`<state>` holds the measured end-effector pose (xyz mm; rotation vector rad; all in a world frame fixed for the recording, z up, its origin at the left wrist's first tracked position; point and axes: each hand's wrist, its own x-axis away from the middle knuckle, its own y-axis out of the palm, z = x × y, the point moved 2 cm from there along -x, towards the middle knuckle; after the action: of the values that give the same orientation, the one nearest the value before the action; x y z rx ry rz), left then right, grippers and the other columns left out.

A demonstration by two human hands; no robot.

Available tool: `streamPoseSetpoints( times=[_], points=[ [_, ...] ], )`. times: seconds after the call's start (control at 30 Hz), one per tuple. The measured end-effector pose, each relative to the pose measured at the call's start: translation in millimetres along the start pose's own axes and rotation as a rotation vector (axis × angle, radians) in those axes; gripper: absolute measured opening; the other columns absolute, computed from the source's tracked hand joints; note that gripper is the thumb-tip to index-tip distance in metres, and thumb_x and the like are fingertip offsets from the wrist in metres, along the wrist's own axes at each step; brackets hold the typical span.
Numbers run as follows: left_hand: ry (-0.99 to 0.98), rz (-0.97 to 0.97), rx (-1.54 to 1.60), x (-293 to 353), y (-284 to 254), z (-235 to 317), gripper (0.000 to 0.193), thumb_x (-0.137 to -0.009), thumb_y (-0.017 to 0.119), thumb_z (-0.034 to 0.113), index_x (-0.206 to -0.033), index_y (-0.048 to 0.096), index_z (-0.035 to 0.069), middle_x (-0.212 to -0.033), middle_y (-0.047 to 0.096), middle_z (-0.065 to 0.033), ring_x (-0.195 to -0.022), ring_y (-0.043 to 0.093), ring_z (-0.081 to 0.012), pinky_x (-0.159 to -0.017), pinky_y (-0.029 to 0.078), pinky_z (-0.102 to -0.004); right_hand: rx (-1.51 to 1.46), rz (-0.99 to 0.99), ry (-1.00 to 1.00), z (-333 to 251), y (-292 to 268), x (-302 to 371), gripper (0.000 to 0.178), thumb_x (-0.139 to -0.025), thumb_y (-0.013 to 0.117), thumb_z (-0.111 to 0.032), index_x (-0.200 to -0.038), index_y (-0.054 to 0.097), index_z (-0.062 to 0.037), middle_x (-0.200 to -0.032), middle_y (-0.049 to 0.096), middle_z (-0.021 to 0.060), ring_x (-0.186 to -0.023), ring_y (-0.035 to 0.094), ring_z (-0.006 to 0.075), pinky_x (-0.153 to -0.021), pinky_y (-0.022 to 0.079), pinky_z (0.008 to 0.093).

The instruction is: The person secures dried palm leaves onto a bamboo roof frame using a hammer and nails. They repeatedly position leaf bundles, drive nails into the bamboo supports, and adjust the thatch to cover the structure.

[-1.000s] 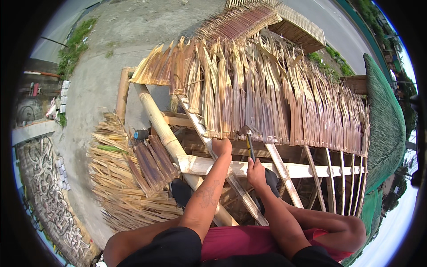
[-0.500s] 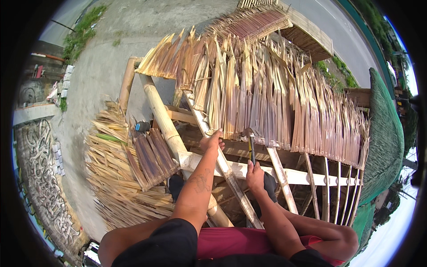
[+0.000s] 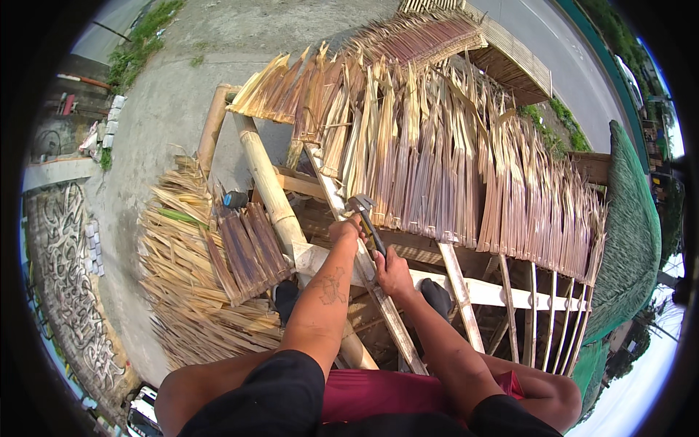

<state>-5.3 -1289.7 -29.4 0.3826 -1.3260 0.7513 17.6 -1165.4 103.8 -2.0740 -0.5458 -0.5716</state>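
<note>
My right hand (image 3: 394, 274) is wrapped round the handle of a claw hammer (image 3: 373, 231). The hammer's metal head is just above my left hand (image 3: 347, 229), over a whitish wooden rafter (image 3: 378, 293). Closed fingers of my left hand rest at that rafter, by the lower edge of the dried palm-leaf thatch (image 3: 422, 171); whatever they pinch is hidden. The thatch panels lie in overlapping rows across the roof frame, their stitched lower edge just beyond my hands.
A thick bamboo pole (image 3: 263, 175) slopes along the left. Loose thatch panels (image 3: 196, 284) are stacked beside it, with a small blue-and-black object (image 3: 234, 199) on top. A pale crosswise beam (image 3: 495, 292) and several thin rafters leave gaps beneath me. Green netting (image 3: 630, 218) hangs at right.
The hammer has swung left in my right hand, from over the thatch edge to above my left hand. My left hand stays at the rafter.
</note>
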Motion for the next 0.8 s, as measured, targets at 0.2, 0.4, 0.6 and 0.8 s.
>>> streamPoseSetpoints(
  times=[0.2, 0.4, 0.6, 0.8],
  points=[
    [0.041, 0.004, -0.011, 4.1, -0.5, 3.0, 0.037, -0.070, 0.090, 0.026, -0.072, 0.064, 0.000, -0.062, 0.057, -0.0062, -0.043, 0.049, -0.0162, -0.040, 0.046, -0.0343, -0.617, 0.304, -0.388, -8.0, -30.6, 0.4, 0.048, -0.103, 0.043, -0.046, -0.090, 0.047, 0.0001, -0.055, 0.047, 0.0026, -0.046, 0.045, 0.0089, -0.042, 0.038, 0.0273],
    [0.067, -0.003, -0.048, 5.0, 1.3, 15.1, 0.037, -0.071, 0.089, 0.026, -0.071, 0.063, -0.001, -0.061, 0.056, -0.0063, -0.042, 0.048, -0.0168, -0.039, 0.047, -0.0358, -0.050, -0.012, 0.065, -20.1, -5.4, -17.1, 0.042, -0.101, 0.047, -0.037, -0.095, 0.049, 0.0041, -0.077, 0.059, 0.0363, -0.080, 0.056, 0.0571, -0.071, 0.045, 0.0599],
    [0.057, -0.016, -0.035, 14.8, -3.0, 12.5, 0.038, -0.070, 0.089, 0.025, -0.071, 0.061, -0.001, -0.063, 0.058, -0.0080, -0.044, 0.050, -0.0161, -0.040, 0.047, -0.0356, -0.832, 0.294, -0.435, -51.6, -61.6, -7.2, 0.041, -0.103, 0.044, -0.045, -0.093, 0.045, -0.0054, -0.065, 0.040, -0.0022, -0.051, 0.038, 0.0065, -0.045, 0.036, 0.0240],
    [0.029, 0.026, -0.062, 0.8, -1.7, 21.7, 0.038, -0.070, 0.089, 0.027, -0.071, 0.061, 0.001, -0.062, 0.058, -0.0072, -0.043, 0.050, -0.0162, -0.040, 0.047, -0.0347, -0.196, 0.220, -0.258, -29.2, -7.8, -18.9, 0.046, -0.102, 0.047, -0.041, -0.099, 0.047, 0.0047, -0.063, 0.053, 0.0169, -0.050, 0.052, 0.0245, -0.050, 0.042, 0.0381]
  ],
)
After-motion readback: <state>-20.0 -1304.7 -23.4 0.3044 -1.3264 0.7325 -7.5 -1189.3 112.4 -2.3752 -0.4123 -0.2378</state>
